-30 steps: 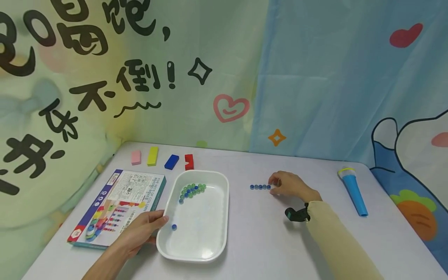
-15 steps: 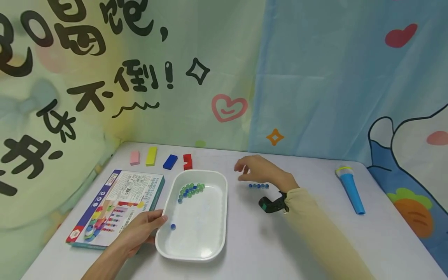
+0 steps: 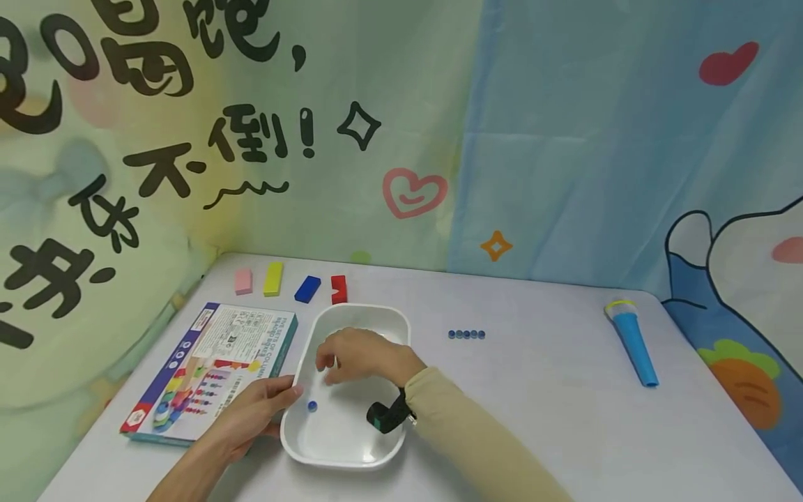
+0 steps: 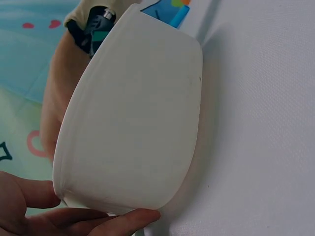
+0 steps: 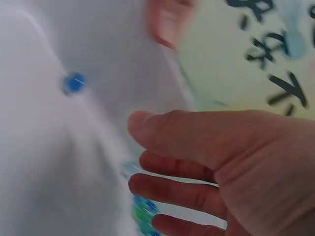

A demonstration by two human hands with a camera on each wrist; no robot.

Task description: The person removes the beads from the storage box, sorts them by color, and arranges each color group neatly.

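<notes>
My left hand (image 3: 254, 411) grips the left rim of a white plastic tray (image 3: 357, 439), thumb above and fingers beneath, as the left wrist view also shows. Over the tray's upper left hovers my right hand (image 3: 360, 355), its fingers loosely bent and parted with nothing seen between them. Green and blue beads (image 5: 143, 211) lie below those fingers in the right wrist view; in the head view the hand covers them. One lone blue bead (image 3: 311, 406) rests near the tray's left wall. To the right, a short row of blue beads (image 3: 467, 335) sits on the white table.
A printed toy box (image 3: 213, 369) lies left of the tray. Behind stand pink (image 3: 243, 282), yellow (image 3: 272, 279), blue (image 3: 307, 288) and red blocks (image 3: 339, 288). A blue toy microphone (image 3: 633, 345) lies at the right. A printed curtain (image 3: 401, 125) hangs behind the table.
My right hand has left the row of blue beads and travelled left to above the tray. The left hand keeps its grip on the rim, and the tray stays in place.
</notes>
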